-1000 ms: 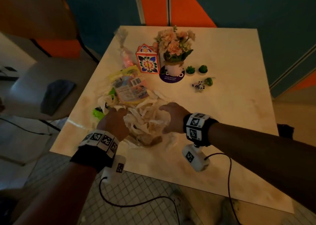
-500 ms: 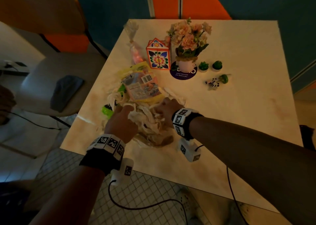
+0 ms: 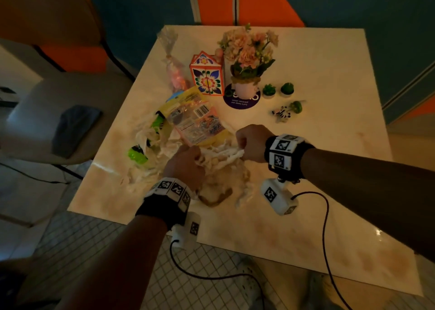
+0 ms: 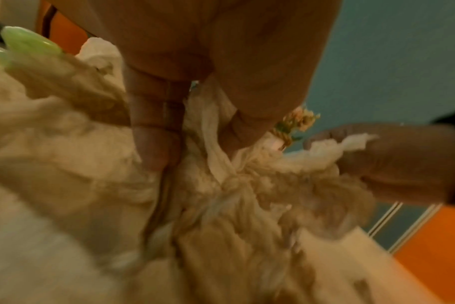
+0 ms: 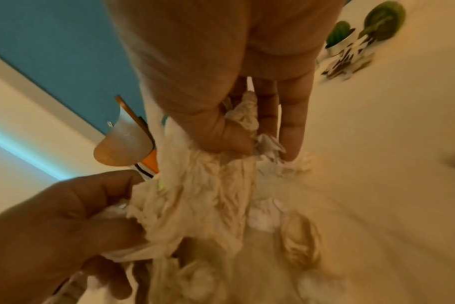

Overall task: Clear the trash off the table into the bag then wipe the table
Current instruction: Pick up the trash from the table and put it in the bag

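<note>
A thin white plastic bag (image 3: 221, 161) lies crumpled near the front left of the pale table (image 3: 317, 145). My left hand (image 3: 186, 163) grips its left rim, and the bag (image 4: 221, 164) bunches between that hand's thumb and fingers. My right hand (image 3: 249, 142) pinches the right rim, the plastic (image 5: 221, 174) gathered under its thumb. The rim is stretched taut between both hands. A yellow and pink snack packet (image 3: 195, 119) lies just behind the bag. A green wrapper (image 3: 137, 155) sits at its left side. Something brown (image 3: 215, 196) shows through the bag's lower part.
At the back stand a clear cellophane bag with pink sweets (image 3: 174, 74), a flowered house-shaped box (image 3: 207, 76), a flower pot (image 3: 247, 60) on a purple coaster, two tiny green plants (image 3: 277, 89) and a small zebra toy (image 3: 286, 110). A chair with a dark cloth (image 3: 73, 126) stands left.
Both hands have taken hold of the bag's rim and pulled it apart. The right hand moved right and back, stretching the plastic between them.
</note>
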